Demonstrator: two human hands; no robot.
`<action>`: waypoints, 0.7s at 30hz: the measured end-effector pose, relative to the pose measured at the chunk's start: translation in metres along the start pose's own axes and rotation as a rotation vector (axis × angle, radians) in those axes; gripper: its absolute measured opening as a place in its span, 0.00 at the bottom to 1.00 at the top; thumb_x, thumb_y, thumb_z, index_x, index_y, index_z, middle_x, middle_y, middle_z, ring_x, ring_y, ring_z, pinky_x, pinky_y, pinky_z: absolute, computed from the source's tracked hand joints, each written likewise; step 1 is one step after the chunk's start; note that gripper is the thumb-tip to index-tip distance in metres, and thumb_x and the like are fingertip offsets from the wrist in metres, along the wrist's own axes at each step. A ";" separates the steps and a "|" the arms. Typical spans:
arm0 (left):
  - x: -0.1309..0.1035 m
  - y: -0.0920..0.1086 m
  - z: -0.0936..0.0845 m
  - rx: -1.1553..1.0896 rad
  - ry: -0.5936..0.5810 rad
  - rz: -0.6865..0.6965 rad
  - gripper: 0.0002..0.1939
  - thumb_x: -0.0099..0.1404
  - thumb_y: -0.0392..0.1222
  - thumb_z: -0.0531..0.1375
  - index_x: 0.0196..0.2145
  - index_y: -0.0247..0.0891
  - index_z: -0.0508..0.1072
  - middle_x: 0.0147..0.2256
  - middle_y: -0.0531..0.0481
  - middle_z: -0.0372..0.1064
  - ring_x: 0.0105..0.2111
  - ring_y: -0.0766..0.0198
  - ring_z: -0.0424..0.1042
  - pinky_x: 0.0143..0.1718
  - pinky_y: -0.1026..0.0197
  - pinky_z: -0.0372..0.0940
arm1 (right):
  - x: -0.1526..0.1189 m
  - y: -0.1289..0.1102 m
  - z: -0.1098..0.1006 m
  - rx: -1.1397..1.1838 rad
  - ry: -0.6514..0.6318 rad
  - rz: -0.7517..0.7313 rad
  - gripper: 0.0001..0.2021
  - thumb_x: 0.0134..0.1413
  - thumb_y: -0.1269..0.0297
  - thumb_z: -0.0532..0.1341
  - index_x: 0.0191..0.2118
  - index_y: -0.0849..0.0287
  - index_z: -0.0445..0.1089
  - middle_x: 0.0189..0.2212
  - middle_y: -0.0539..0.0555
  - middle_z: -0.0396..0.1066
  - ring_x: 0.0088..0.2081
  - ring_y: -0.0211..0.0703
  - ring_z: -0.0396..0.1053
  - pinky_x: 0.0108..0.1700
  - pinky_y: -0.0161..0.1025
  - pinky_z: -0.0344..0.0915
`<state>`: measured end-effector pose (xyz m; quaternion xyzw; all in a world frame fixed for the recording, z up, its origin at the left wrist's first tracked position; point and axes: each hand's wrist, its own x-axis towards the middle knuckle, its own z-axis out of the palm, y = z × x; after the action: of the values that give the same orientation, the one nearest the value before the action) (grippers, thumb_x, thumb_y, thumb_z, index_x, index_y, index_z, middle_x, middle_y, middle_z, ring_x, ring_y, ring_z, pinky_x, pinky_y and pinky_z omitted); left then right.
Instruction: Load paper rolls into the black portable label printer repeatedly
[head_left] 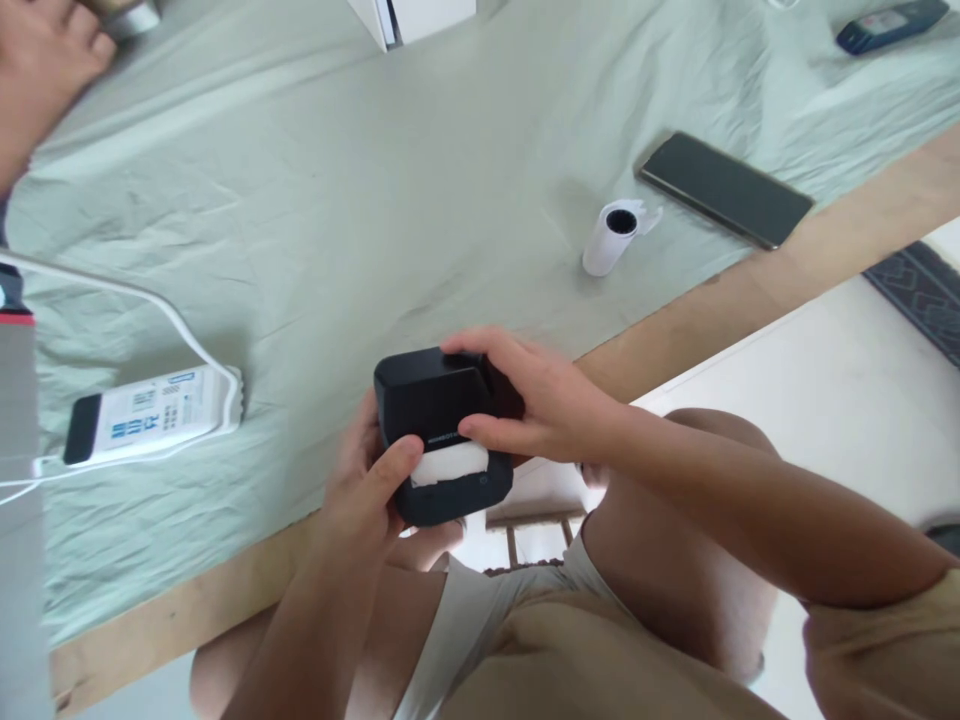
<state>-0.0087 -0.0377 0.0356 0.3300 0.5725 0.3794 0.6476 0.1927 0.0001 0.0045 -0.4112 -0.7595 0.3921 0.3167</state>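
A small black label printer (435, 400) is held over the near edge of the bed or table surface, above my lap. A strip of white paper (450, 464) shows in the slot across its front, under a line of small lettering. My left hand (371, 470) grips the printer's left side, thumb on the front near the paper. My right hand (529, 395) clasps its right side, with the index finger along the top and the thumb by the lettering. A white paper roll (606, 245) with a dark core stands to the right, its loose end sticking out.
A dark phone (726, 190) lies at the right edge of the green cloth (360, 200). At left is a white power bank (157, 412) with a white cable (142, 290). Another person's hand (52, 60) is at top left. A white box (427, 15) and a blue device (889, 25) are behind.
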 end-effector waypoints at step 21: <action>0.001 -0.009 -0.007 -0.009 -0.031 0.019 0.35 0.61 0.50 0.69 0.64 0.45 0.68 0.49 0.43 0.78 0.41 0.51 0.80 0.31 0.60 0.76 | -0.002 0.005 -0.001 -0.035 0.012 -0.067 0.26 0.62 0.49 0.60 0.61 0.54 0.62 0.58 0.60 0.72 0.54 0.51 0.73 0.52 0.50 0.72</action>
<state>-0.0143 -0.0408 0.0267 0.3384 0.5575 0.3828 0.6544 0.1960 0.0006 0.0004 -0.3936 -0.7776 0.3654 0.3270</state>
